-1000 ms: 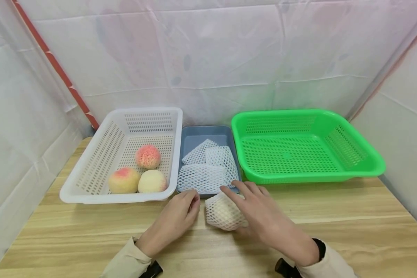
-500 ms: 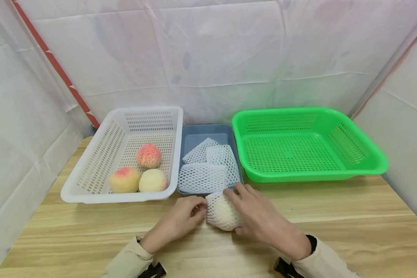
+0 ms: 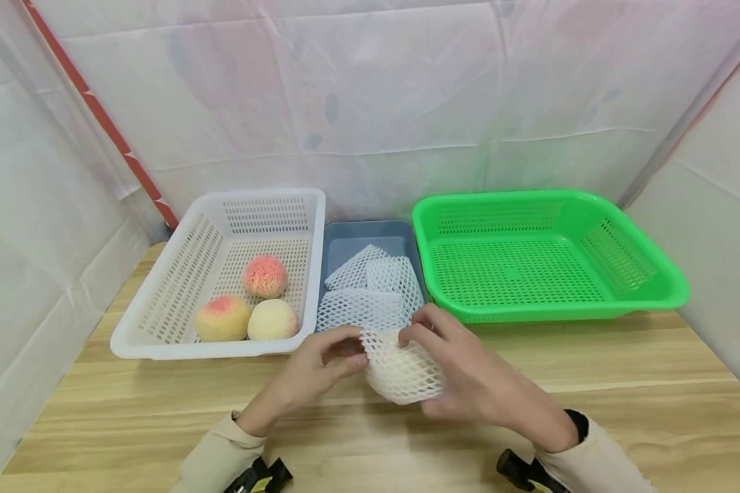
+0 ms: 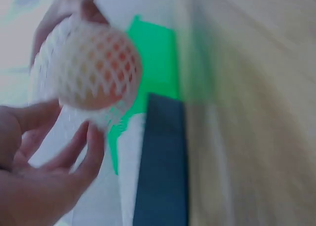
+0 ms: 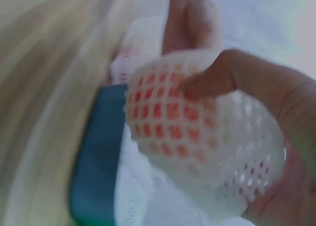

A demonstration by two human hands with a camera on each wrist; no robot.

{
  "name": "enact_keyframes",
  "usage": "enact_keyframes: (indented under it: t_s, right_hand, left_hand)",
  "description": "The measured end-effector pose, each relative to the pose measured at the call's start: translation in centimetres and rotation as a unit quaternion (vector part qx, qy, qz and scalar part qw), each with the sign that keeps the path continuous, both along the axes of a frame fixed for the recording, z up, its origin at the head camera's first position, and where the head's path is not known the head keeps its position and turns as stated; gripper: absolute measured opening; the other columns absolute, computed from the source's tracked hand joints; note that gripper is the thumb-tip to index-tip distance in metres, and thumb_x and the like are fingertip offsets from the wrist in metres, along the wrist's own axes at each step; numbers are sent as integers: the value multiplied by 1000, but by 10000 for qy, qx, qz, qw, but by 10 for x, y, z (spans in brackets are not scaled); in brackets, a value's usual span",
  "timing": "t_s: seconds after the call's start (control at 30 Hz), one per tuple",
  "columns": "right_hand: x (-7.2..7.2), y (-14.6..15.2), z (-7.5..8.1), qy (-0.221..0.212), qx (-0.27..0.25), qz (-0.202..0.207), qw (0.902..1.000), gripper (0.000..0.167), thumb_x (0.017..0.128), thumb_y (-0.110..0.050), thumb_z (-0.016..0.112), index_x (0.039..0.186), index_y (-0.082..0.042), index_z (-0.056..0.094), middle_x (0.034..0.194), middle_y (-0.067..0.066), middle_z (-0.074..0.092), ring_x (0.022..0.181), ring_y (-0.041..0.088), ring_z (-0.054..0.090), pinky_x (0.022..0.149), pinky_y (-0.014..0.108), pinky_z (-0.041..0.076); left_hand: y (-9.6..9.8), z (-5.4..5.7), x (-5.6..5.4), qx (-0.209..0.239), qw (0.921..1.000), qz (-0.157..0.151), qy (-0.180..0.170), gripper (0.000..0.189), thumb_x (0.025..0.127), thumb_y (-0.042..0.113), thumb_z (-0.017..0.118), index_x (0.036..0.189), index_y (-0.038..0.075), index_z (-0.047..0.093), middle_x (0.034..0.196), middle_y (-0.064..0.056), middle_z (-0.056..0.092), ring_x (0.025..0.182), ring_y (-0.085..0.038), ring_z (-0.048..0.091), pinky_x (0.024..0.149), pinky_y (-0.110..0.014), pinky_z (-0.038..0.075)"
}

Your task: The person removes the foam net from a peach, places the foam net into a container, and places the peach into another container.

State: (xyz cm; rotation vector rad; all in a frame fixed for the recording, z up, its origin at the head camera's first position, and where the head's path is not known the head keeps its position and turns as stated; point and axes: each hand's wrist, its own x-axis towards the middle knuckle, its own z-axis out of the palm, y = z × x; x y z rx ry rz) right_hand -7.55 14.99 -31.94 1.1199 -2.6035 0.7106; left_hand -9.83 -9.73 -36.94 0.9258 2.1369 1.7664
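Observation:
A pale peach (image 3: 401, 373) with a red blush sits inside a white foam net sleeve (image 5: 168, 112). My right hand (image 3: 469, 373) grips the netted peach from the right, the thumb pressing on the mesh in the right wrist view. On the other side my left hand (image 3: 317, 366) has thumb and fingertips at the loose edge of the sleeve and pinches it. Behind the hands a blue-grey tray (image 3: 370, 229) holds several flat foam nets (image 3: 360, 308). Both wrist views are blurred.
A white basket (image 3: 203, 350) with 3 peaches (image 3: 222, 318) stands left of the tray. To its right is a green basket (image 3: 543, 315). The wooden table (image 3: 160, 424) extends in front, and white sheeting (image 3: 376, 103) hangs behind.
My left hand has come rightward to the sleeve's edge. My right hand has closed round the netted peach, which is now tilted and appears slightly raised.

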Motion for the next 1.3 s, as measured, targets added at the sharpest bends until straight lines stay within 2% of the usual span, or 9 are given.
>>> enact_keyframes:
  t_s: [0.07, 0.13, 0.2, 0.23, 0.43, 0.53, 0.73, 0.9, 1.3]
  right_hand:
    - [1, 4, 8, -74, -234, 230, 9994, 74, 41, -12, 83, 109, -15, 55, 113, -2, 46, 102, 12, 49, 82, 33, 52]
    - [1, 7, 15, -242, -401, 432, 9980, 75, 43, -12, 83, 112, -17, 55, 115, -4, 46, 104, 11, 48, 82, 32, 51]
    - [2, 9, 20, -400, -526, 570, 9962, 75, 46, -13, 84, 115, -19, 55, 117, -6, 46, 105, 11, 49, 84, 32, 50]
    - [2, 10, 22, -469, -564, 611, 9954, 74, 48, -15, 85, 117, -20, 55, 118, -6, 47, 106, 10, 49, 86, 32, 50]
    - [3, 8, 22, -492, -951, 816, 9909, 70, 61, -21, 87, 124, -20, 57, 124, -4, 50, 110, 13, 52, 89, 32, 50]
    - [3, 5, 22, -311, -1273, 1057, 9857, 64, 67, -20, 87, 125, -16, 58, 123, -1, 54, 109, 15, 54, 89, 28, 49]
    - [0, 4, 22, 94, -1760, 1445, 9737, 52, 70, -4, 79, 119, -9, 62, 116, 3, 60, 103, 17, 58, 89, 22, 48]
    - [-3, 7, 23, 159, -1894, 1593, 9688, 49, 68, 6, 73, 113, -8, 64, 110, 4, 63, 97, 16, 60, 82, 21, 50]
    - [-4, 13, 25, 164, -1603, 1255, 9789, 40, 72, 6, 68, 109, -10, 66, 106, 2, 66, 95, 16, 62, 83, 20, 49]
  left_hand:
    - [-5, 6, 0, 456, 9917, -556, -1063, 58, 86, 5, 70, 136, -7, 44, 124, -25, 57, 103, -21, 63, 89, -32, 52]
    - [-7, 8, 1, 830, 9735, -1024, -1866, 76, 84, 4, 72, 144, -9, 28, 127, -29, 53, 102, -19, 64, 87, -32, 53]
    - [-8, 8, 2, 1057, 9558, -1320, -2404, 93, 82, 7, 75, 149, -8, 12, 129, -31, 49, 98, -19, 65, 84, -33, 54]
    - [-7, 8, 2, 1079, 9532, -1356, -2479, 97, 82, 6, 75, 149, -8, 7, 129, -31, 49, 97, -19, 65, 84, -32, 54]
    - [-1, 6, 8, 1198, 9510, -1178, -2596, 107, 75, -11, 68, 150, -4, -8, 138, -35, 35, 108, -26, 61, 91, -35, 51]
    - [2, 6, 11, 1312, 9542, -1063, -2471, 105, 73, -11, 67, 152, -1, 0, 143, -32, 32, 118, -27, 54, 97, -36, 47]
    - [3, 10, 13, 761, 9704, -537, -2227, 88, 72, -1, 77, 147, 1, 30, 134, -15, 48, 115, -21, 53, 96, -30, 45]
    - [0, 12, 14, 860, 9695, -798, -2151, 85, 74, 0, 77, 143, -6, 29, 128, -14, 51, 111, -19, 54, 94, -29, 47]
    - [-4, 19, 13, 1059, 9625, -836, -2355, 95, 70, -4, 73, 147, -5, 19, 133, -25, 41, 111, -27, 57, 91, -36, 51]
